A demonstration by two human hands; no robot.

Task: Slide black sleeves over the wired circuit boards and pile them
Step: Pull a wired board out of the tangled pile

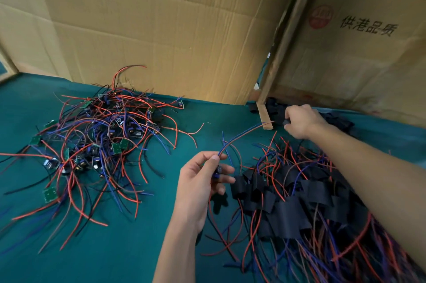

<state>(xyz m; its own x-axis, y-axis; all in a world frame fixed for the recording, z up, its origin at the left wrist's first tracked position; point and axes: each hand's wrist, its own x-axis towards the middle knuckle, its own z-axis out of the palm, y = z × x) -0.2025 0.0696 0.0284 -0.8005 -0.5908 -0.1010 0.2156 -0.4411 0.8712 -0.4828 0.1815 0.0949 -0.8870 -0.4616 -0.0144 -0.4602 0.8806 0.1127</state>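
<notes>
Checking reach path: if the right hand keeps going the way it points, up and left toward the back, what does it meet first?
The right hand is already at the loose black sleeves by the wooden post; it seems to pinch one. Straight on, it would likely meet more sleeves, then the post's wooden foot. Depth is unclear.

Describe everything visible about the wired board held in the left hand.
The wired board is small, mostly hidden by the fingers; only a dark blue part and a grey cylindrical component show. The left hand holds it above the green table, thumb and forefinger pinching its wires. A blue and a red wire arc up and right from the pinch, and more red and dark leads trail down below the palm. No black sleeve covers it yet. It hangs just left of the sleeved pile.
</notes>
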